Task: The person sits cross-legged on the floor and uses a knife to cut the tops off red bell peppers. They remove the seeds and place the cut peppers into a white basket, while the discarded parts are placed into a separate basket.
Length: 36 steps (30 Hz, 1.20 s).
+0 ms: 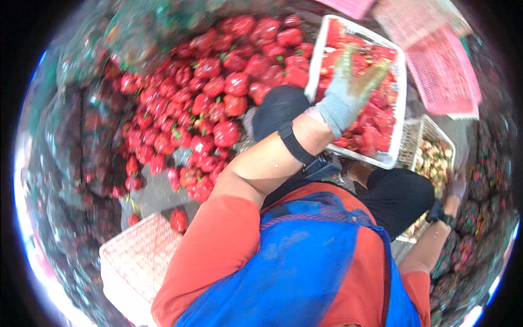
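My left hand [353,88], in a light knitted glove with stained fingers, reaches over a white plastic crate [400,110]. Its fingers are spread, and nothing shows between them. The crate holds red bell pepper pieces [374,122] and sits tilted between my knees. At the far right my right hand [458,186] is blurred, beside a second pale crate [443,133] full of pepper cores and trimmings [434,159]. Whether it grips anything cannot be made out. A big heap of whole red bell peppers [208,98] covers the ground to the left of the crate.
Filled green mesh sacks [139,32] line the left and back; more dark mesh sacks [474,245] stand at the right. Pink plastic crates [443,77] lie at the upper right. An upturned white crate [139,253] sits by my left elbow, near a loose pepper [178,220].
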Each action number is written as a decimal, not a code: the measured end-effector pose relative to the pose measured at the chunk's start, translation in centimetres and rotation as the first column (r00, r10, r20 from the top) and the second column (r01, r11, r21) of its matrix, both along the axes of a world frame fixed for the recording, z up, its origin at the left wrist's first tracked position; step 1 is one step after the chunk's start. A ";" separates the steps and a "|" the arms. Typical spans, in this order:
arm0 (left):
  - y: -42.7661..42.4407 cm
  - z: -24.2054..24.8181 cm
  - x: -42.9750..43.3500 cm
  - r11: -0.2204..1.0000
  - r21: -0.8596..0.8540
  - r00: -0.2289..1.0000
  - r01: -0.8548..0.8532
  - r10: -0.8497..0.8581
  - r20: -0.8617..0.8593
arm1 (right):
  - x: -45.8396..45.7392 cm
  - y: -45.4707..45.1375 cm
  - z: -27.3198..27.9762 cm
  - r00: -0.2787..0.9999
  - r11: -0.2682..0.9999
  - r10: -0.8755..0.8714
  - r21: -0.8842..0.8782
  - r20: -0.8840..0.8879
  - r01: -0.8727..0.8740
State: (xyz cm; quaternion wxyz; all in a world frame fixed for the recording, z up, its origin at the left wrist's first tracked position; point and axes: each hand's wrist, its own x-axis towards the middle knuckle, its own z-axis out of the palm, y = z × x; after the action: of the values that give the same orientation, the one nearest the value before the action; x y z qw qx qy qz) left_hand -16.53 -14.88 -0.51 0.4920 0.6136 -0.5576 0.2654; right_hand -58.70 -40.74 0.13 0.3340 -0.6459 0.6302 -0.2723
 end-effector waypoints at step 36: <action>38.1 -36.2 24.8 0.879 0.095 -0.314 -0.467 -0.064 -0.947 | 25.6 10.7 -3.5 0.764 0.791 0.601 0.316 -0.234 -0.525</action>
State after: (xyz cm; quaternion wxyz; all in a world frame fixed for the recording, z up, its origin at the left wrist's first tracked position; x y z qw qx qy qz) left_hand 8.26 23.25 -36.74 0.7723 0.5716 0.2307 -0.1539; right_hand -33.06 -30.07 -3.36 0.3659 -0.7978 0.4785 0.0259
